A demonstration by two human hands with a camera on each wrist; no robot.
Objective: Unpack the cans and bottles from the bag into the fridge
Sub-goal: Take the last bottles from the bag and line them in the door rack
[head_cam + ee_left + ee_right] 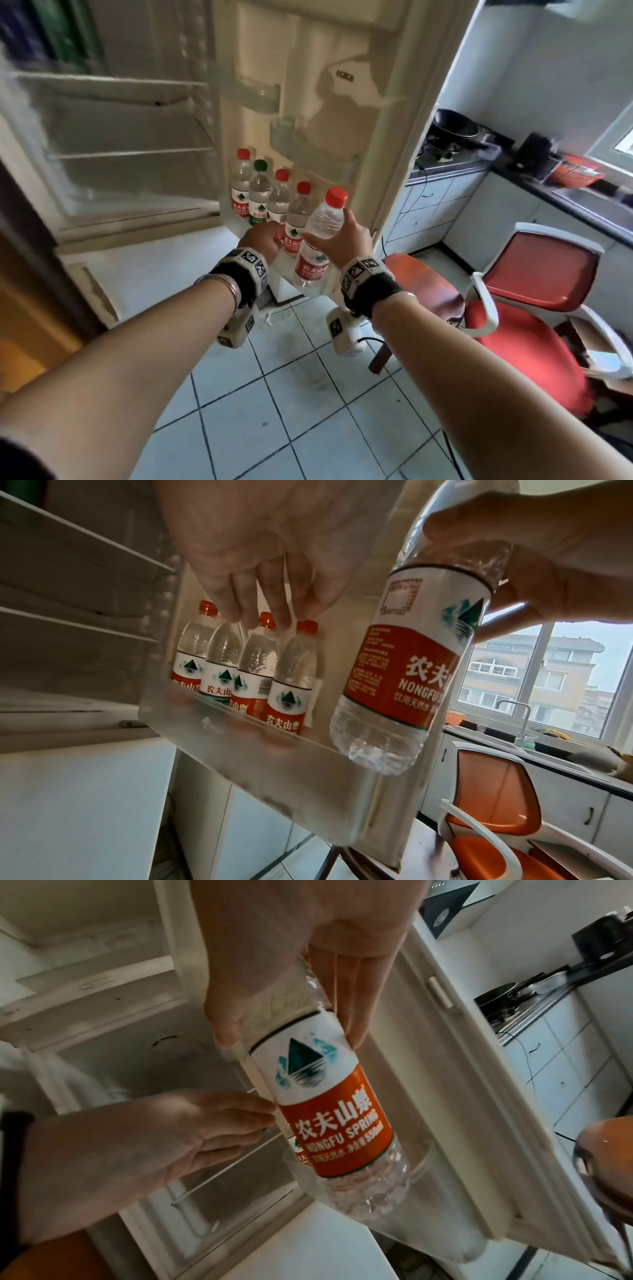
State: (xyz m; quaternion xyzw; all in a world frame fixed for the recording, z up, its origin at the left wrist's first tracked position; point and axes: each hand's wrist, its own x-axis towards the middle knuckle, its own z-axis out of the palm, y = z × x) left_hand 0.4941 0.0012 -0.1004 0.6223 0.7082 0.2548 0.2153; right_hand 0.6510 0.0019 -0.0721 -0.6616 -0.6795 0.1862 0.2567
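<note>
The water bottle (317, 240), red-capped with a red and white label, is tilted over the outer end of the lowest fridge door shelf (274, 753), its base just above the shelf rim, gripped around the upper body by the right hand (346, 240) with fingers and thumb wrapped on it. Four more bottles (270, 198), three red-capped and one green-capped, stand upright in a row in that shelf toward the hinge end. The left hand (262, 240) reaches to this row with fingers extended, grasping nothing, fingertips (246, 615) near the caps.
</note>
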